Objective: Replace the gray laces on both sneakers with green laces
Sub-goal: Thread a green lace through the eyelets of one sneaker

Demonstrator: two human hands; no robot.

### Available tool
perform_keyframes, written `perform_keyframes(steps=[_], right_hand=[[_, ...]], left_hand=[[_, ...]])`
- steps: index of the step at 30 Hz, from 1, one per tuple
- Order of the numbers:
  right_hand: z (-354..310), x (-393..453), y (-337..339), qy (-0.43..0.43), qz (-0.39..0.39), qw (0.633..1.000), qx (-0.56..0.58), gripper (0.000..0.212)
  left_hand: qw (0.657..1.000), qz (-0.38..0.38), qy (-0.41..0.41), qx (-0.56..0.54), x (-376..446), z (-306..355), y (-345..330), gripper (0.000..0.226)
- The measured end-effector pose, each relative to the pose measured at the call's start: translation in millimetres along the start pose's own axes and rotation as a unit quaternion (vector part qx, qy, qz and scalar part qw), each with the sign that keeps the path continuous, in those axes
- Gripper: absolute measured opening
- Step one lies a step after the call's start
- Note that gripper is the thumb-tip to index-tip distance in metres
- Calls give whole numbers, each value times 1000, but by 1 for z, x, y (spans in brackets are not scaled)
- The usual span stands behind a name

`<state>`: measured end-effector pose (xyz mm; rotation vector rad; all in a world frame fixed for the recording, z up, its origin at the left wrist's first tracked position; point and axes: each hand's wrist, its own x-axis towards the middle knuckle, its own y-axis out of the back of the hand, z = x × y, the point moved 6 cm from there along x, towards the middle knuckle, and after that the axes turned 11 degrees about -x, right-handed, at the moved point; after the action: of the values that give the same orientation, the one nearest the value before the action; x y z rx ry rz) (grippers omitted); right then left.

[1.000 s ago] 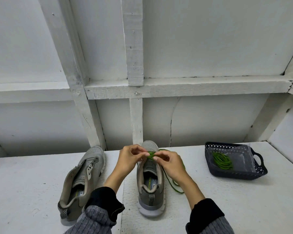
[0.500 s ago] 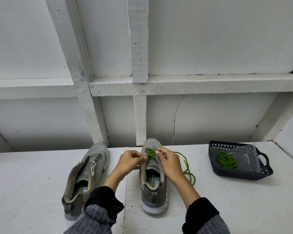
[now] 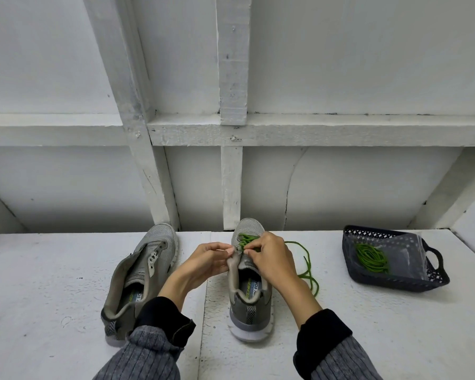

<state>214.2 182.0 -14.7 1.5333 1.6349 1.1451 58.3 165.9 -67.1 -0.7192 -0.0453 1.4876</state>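
Two grey sneakers stand on the white table, toes pointing away from me. The left sneaker (image 3: 146,272) has bare eyelets and no lace. The right sneaker (image 3: 248,297) has a green lace (image 3: 307,267) threaded near its toe, and the loose end trails on the table to its right. My left hand (image 3: 206,263) pinches the left eyelet flap of the right sneaker. My right hand (image 3: 269,259) pinches the green lace over the eyelets.
A dark perforated basket (image 3: 428,281) sits at the right of the table and holds a coiled green lace (image 3: 372,257) in a clear bag. A white wall with wooden beams (image 3: 232,187) rises right behind the shoes.
Both hands shifted slightly towards the toe of the right sneaker. The loose lace end swung from beside the heel out to the right of the shoe.
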Motion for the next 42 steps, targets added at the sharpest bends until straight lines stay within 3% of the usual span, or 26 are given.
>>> perform_keyframes(steps=[15, 18, 28, 31, 34, 36, 38, 42], right_hand=[[0, -6, -14, -23, 8, 999, 24, 16], [0, -6, -17, -30, 10, 999, 27, 14], [6, -11, -21, -39, 23, 998, 53, 19], [12, -14, -19, -73, 50, 994, 66, 33], [18, -16, -16, -101, 73, 989, 85, 38], [21, -16, -18, -109, 63, 988, 88, 35], [22, -15, -23, -115, 49, 989, 80, 31], [22, -15, -24, -129, 49, 987, 84, 27]], left_hand=[[999, 22, -10, 41, -1, 0, 1, 7], [998, 14, -18, 55, -1, 2, -2, 18], [973, 55, -153, 163, -3, 12, -14, 11], [977, 121, -172, 44, -1, 25, -1, 14], [952, 171, -224, -122, -5, 52, 21, 17], [934, 212, -286, 5, -14, 70, 30, 15], [877, 194, -342, 276, -16, 78, 23, 13], [798, 41, -242, 550, 2, 42, 3, 20]])
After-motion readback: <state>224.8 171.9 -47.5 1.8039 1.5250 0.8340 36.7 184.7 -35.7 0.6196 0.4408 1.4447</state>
